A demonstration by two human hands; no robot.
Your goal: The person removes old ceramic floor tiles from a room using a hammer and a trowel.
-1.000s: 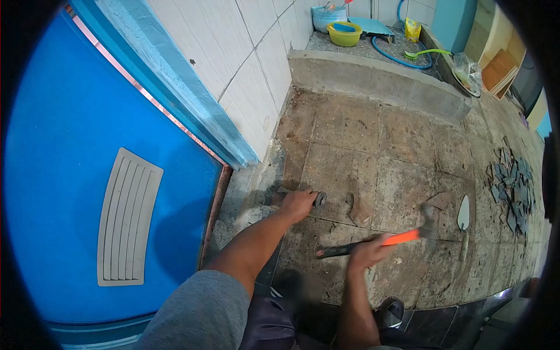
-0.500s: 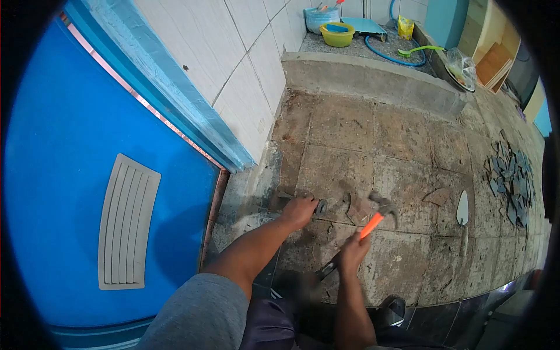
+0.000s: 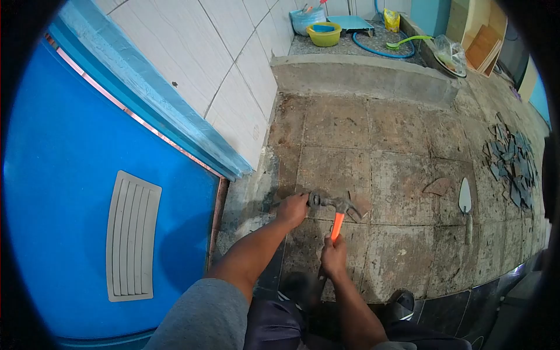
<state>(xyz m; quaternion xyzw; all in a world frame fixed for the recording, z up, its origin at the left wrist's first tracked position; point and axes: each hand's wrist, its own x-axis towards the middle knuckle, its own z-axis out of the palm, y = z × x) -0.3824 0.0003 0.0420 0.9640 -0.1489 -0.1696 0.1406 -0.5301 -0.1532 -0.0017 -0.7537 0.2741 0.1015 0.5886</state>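
My left hand (image 3: 293, 211) is closed around a chisel (image 3: 315, 200), held low over the floor beside the door frame. Its dark, thick butt end sticks out to the right of my fist; the blade side is mostly hidden. In my right hand (image 3: 334, 256) is a claw hammer (image 3: 338, 224) with an orange and black handle, gripped partway along. The hammer's head is at the chisel's butt end, touching or very nearly so. A broken tile piece (image 3: 363, 209) lies just behind the hammer claw, partly covered.
A trowel (image 3: 465, 198) and a brown shard (image 3: 437, 186) lie to the right. Farther right is a heap of dark tile fragments (image 3: 512, 160). A low concrete curb (image 3: 361, 79) crosses the back, with a yellow basin (image 3: 324, 37) beyond. The blue door (image 3: 76, 192) stands at left.
The hammer has swung left, its head coming from apart to the chisel's end. My left hand keeps its grip on the chisel. The view has shifted slightly.
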